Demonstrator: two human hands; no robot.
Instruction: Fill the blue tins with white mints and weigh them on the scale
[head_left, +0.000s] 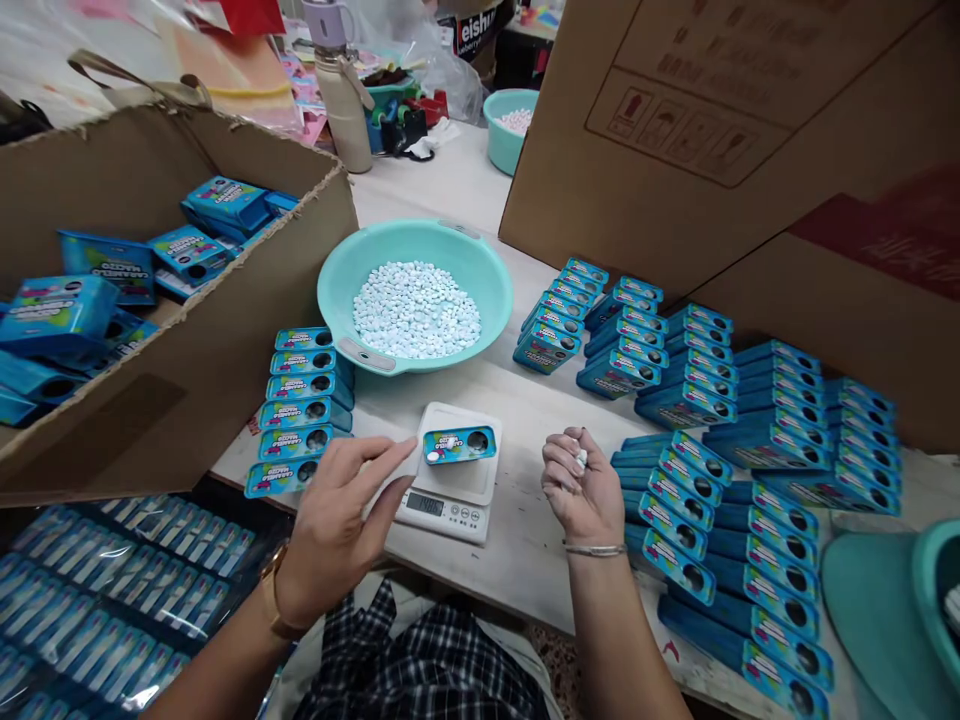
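A white digital scale (481,497) lies in the middle of the table, its display lit. On its plate stands a small blue candy box (469,455) with a round hole, and a few white candies rest on the box top. My left hand (341,520) hovers just left of the scale, thumb and index finger apart and nothing visible between them. To the right of the scale, my right hand (585,490) is palm up with its fingers curled round a few white candies (581,457). Behind the scale sits a turquoise basin (416,240) of pale candies (416,310).
Rows of blue boxes (690,480) stand on the right, and a short row (300,412) on the left. A cardboard carton (172,400) at left holds more boxes. A large carton (720,130) rises behind right. A bottle (343,110) and a second basin (504,145) stand farther back.
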